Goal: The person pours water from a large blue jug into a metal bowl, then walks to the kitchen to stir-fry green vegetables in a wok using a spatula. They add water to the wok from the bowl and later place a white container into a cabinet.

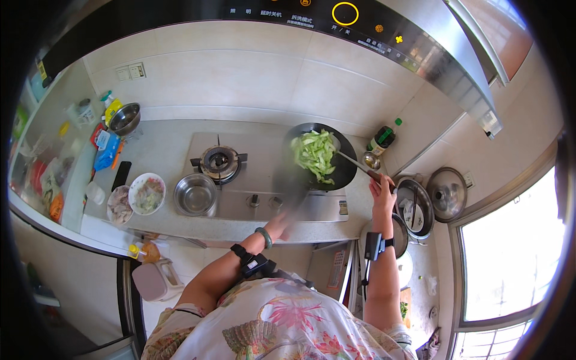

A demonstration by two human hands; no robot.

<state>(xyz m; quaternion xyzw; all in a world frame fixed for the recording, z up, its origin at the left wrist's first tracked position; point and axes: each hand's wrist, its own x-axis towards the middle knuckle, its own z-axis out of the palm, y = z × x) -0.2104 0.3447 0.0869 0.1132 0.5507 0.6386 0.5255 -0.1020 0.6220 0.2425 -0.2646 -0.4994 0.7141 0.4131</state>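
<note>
A black wok (345,173) holding sliced green vegetables (315,155) sits on the right side of the steel gas hob (238,204). My right hand (382,193) grips the brown handle of a metal cooking utensil (353,161), whose head lies among the vegetables. In front of the hob is my left hand (278,226), below a dark blurred streak that reaches up to the wok's lower left; its fingers are blurred, so what they hold cannot be told. A steel pot (195,195) stands before the uncovered left burner (219,163).
Left on the counter are a bowl of chopped ingredients (147,193), a bowl of pale pieces (120,205) and a steel bowl (125,119). A green-capped bottle (382,138) and a small metal bowl (371,160) stand right of the wok. A lid (447,195) leans at right. The range hood (441,58) hangs above.
</note>
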